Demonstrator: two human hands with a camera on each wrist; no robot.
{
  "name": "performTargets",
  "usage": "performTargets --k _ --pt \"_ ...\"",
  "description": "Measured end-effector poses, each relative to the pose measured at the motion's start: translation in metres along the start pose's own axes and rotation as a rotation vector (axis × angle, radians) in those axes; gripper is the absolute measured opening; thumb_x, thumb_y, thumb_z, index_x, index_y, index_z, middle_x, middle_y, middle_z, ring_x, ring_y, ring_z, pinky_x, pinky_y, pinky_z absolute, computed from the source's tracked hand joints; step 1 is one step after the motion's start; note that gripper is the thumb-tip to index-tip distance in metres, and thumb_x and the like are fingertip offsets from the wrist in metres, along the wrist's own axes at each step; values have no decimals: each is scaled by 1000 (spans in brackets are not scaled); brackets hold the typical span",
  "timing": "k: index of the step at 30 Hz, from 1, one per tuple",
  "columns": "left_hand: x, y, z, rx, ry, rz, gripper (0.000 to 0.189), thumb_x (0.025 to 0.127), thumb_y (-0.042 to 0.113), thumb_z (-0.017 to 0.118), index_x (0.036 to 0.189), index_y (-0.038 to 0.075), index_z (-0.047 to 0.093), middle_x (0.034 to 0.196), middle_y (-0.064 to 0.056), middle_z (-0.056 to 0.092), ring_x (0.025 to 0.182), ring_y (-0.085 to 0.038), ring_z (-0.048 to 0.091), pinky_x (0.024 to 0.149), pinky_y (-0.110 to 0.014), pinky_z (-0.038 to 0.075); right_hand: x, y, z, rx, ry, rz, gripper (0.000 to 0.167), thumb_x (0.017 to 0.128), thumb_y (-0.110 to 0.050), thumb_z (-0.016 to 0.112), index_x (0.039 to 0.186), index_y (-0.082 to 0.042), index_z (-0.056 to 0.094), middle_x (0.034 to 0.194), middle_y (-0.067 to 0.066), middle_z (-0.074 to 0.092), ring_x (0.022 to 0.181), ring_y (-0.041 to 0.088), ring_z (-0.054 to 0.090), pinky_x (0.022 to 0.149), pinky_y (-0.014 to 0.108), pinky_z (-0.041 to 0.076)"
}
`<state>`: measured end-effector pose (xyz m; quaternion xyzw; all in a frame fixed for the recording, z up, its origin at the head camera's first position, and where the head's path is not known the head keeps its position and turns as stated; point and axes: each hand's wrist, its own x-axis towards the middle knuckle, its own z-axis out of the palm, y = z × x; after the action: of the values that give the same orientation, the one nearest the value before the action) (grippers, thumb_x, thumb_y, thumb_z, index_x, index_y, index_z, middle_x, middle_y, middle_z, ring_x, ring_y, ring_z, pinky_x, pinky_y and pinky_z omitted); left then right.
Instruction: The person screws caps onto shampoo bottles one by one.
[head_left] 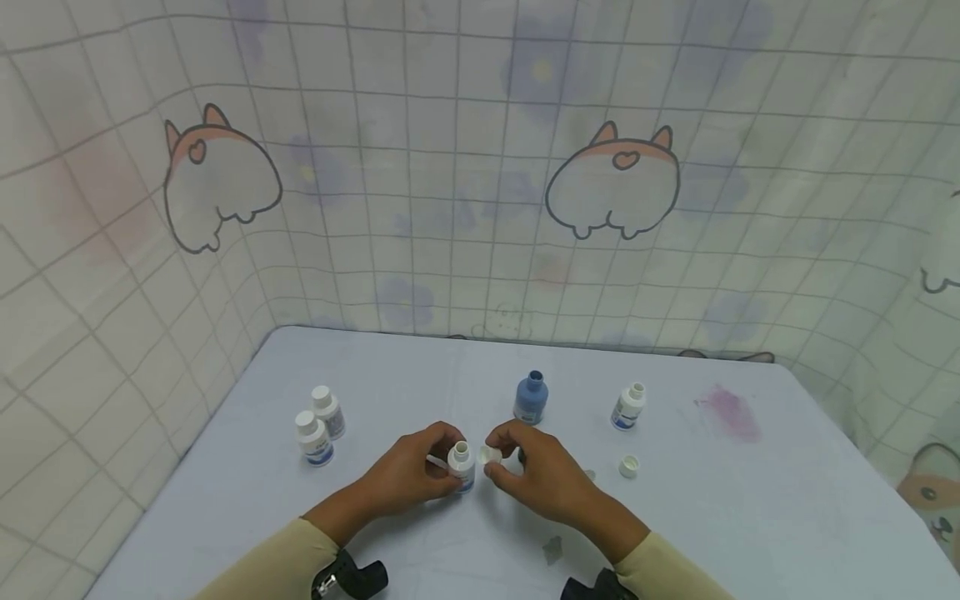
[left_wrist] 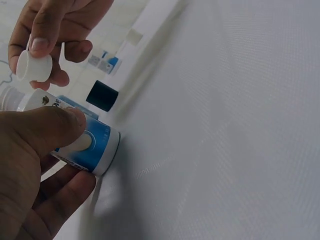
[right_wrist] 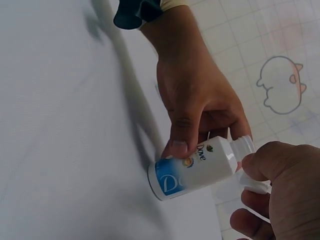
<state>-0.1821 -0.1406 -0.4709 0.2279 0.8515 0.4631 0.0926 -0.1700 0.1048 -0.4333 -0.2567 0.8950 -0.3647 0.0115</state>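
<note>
My left hand point(head_left: 411, 473) grips a small white bottle point(head_left: 462, 468) by its sides, thumb across the blue-and-white label. The bottle's neck is bare and its mouth shows from above. In the left wrist view its base is close over the white tabletop. Just right of the neck, my right hand point(head_left: 546, 477) pinches a white screw cap point(left_wrist: 35, 67) between thumb and fingers. The cap is apart from the bottle's mouth. A dark cap point(left_wrist: 102, 95) stands behind the held bottle in the left wrist view; in the head view the right hand largely hides it.
An uncapped blue bottle point(head_left: 531, 400) stands beyond the right hand. Farther right are an uncapped white bottle point(head_left: 627, 408) and a loose white cap point(head_left: 629, 467). Two capped white bottles point(head_left: 313, 439) stand at the left. A pink stain point(head_left: 731, 412) marks the table point(head_left: 750, 517); patterned curtain surrounds it.
</note>
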Motion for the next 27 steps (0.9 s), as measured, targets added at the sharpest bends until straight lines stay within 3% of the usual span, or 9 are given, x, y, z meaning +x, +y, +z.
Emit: performTargets --k 20,27 --pt "2 -2 0 74 -3 -5 47 85 14 86 123 19 59 113 7 67 107 -12 66 86 -21 57 12 -8 5 -57 26 -14 26 94 -23 77 117 -19 66 102 -13 64 95 7 59 82 33 54" --pt "2 -5 2 77 0 -9 47 86 14 85 125 19 58 114 8 67 107 -12 66 86 -20 56 14 -9 6 -39 17 -32 27 95 -23 76 119 -17 65 101 -10 61 95 14 61 80 31 54"
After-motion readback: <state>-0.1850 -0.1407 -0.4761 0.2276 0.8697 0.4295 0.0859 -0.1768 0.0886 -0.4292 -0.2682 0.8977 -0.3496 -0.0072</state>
